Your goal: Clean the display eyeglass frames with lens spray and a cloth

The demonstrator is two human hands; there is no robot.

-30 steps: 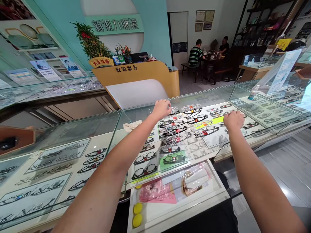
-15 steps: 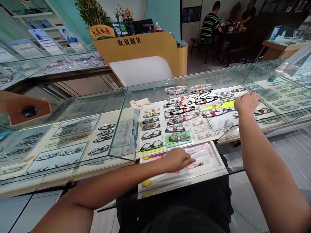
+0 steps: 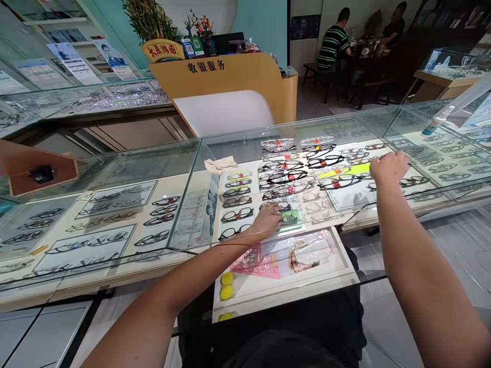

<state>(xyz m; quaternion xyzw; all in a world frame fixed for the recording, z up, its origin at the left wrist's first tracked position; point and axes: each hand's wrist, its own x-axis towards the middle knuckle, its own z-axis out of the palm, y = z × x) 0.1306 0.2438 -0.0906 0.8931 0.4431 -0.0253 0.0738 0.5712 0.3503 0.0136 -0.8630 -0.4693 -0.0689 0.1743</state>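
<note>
My left hand [image 3: 269,221] reaches into the glass display case, fingers a little apart over a dark pair of glasses [image 3: 284,206], beside the green card [image 3: 293,216]. Whether it touches the glasses is unclear. At the right, my right hand [image 3: 390,167] is closed by the end of the yellow strip [image 3: 360,167]; what it holds is hidden. Rows of glasses [image 3: 287,177] with red tags lie between the hands. More glasses [image 3: 237,214] stand in a column left of my left hand.
An open drawer [image 3: 322,278] below the case holds a pink card [image 3: 264,268], plastic packets [image 3: 307,258] and yellow round things [image 3: 226,292]. A beige cloth [image 3: 221,164] lies at the case's back. The glass edges cross near both arms. Two people sit at a far table.
My left hand has moved forward and left, from above the drawer to the glasses by the green card. The drawer's contents show more. My right hand has stayed nearly in place.
</note>
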